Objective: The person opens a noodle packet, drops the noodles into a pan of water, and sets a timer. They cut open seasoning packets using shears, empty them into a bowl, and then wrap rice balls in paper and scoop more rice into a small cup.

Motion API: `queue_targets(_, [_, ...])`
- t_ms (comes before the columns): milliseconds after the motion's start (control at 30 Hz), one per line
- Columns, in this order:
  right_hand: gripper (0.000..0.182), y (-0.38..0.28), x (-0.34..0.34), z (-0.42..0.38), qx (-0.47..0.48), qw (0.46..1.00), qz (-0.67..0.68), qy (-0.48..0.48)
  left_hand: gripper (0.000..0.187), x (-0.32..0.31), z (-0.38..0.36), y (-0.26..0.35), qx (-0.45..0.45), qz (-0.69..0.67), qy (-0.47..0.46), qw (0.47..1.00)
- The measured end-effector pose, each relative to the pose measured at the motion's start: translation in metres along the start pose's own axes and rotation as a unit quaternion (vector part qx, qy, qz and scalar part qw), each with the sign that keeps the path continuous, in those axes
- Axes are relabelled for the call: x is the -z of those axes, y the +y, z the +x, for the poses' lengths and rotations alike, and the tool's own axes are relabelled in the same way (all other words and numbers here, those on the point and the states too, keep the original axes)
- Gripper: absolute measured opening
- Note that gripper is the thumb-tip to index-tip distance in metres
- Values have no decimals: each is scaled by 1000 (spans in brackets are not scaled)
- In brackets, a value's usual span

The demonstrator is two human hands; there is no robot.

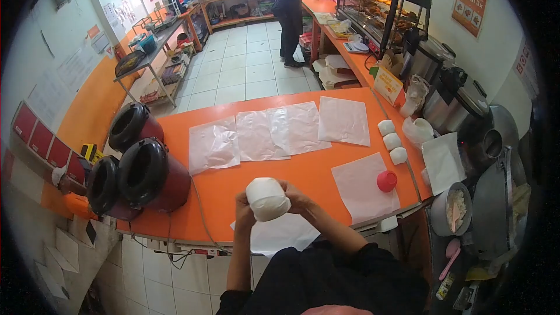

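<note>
Both my hands are closed around a white paper-wrapped packet [268,199], held above the near edge of the orange table [280,178]. My left hand [245,210] grips its left side, and my right hand [296,197] has its right side; some fingers are hidden behind it. Beneath my forearms lies a white paper sheet [286,234]. Further right, a small red bowl [386,181] rests on another paper sheet [359,184]. Several more sheets [259,137] lie along the far side of the table. Three similar wrapped packets [392,140] sit in a row near the right edge.
Several dark red pots with black rims [154,175] crowd the table's left end, with cables nearby. At right are a pot of rice [458,210], a pink rice paddle [450,256] and a large cooker [452,105]. Another person [289,11] stands by the glass food case [379,9].
</note>
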State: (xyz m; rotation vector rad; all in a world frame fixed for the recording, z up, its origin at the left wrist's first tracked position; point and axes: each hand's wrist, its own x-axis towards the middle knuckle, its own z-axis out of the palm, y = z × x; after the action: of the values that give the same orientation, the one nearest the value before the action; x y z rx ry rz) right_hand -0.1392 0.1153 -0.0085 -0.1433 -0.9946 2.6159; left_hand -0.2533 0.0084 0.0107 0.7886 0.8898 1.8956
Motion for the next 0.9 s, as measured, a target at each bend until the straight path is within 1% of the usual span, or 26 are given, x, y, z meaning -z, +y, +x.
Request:
queue_targets(67, [15, -11, 12, -7, 18, 1000, 10, 0, 23, -24, 6, -3, -5, -55, 21, 998])
queue_targets(100, [14, -20, 22, -13, 52, 999, 8, -2, 25, -31, 9, -4, -5, -83, 32, 996])
queue_targets(200, [15, -64, 14, -35, 89, 981, -146, 89, 28, -17, 33, -45, -15, -161, 48, 986])
queue_targets(233, [15, -76, 13, -43, 90, 968, -207, 109, 24, -19, 33, -49, -34, -81, 24, 996])
queue_targets(300, [16, -96, 9, -57, 90, 929, -329, 145, 24, -27, 32, -53, 13, -47, 13, 999])
queue_targets(333, [13, -105, -1, -63, 91, 924, -336, 160, 23, -30, 31, -55, 36, -32, 6, 999])
queue_targets(367, [10, -116, -13, -69, 95, 918, -344, 174, 21, -32, 32, -57, 41, 71, -32, 996])
queue_targets(400, [8, -124, -20, -75, 98, 911, -353, 188, 25, -36, 30, -57, 78, 51, -32, 995])
queue_targets(433, [9, -129, -21, -80, 99, 895, -387, 200, 33, -50, 29, -47, 114, 31, -33, 992])
queue_targets(467, [9, -132, -20, -85, 93, 889, -399, 202, 41, -60, 29, -42, 150, 12, -34, 988])
queue_targets(500, [9, -135, -19, -90, 88, 884, -412, 202, 50, -66, 29, -44, 172, 31, -43, 984])
queue_targets(567, [11, -138, -16, -98, 82, 878, -424, 206, 68, -85, 28, -50, 215, 72, -62, 972])
queue_targets(633, [13, -141, -14, -106, 82, 874, -427, 215, 72, -112, 28, -43, 211, 82, -60, 972])
queue_targets(667, [14, -145, -12, -110, 111, 836, -494, 212, 73, -124, 29, -41, 208, 86, -61, 972])
queue_targets(733, [17, -156, -10, -120, 164, 741, -618, 206, 71, -140, 32, -45, 195, 85, -45, 976])
queue_targets(767, [18, -161, -13, -126, 183, 670, -682, 229, 70, -148, 33, -49, 188, 84, -37, 978])
queue_targets(833, [19, -168, -20, -133, 214, 512, -789, 263, 68, -152, 41, -75, 130, 126, -31, 983])
queue_targets(867, [24, -162, -17, -135, 229, 510, -777, 289, 68, -157, 45, -82, 101, 147, -28, 984])
queue_targets(900, [29, -148, -12, -137, 244, 507, -764, 315, 66, -166, 48, -87, 53, 182, -2, 982])
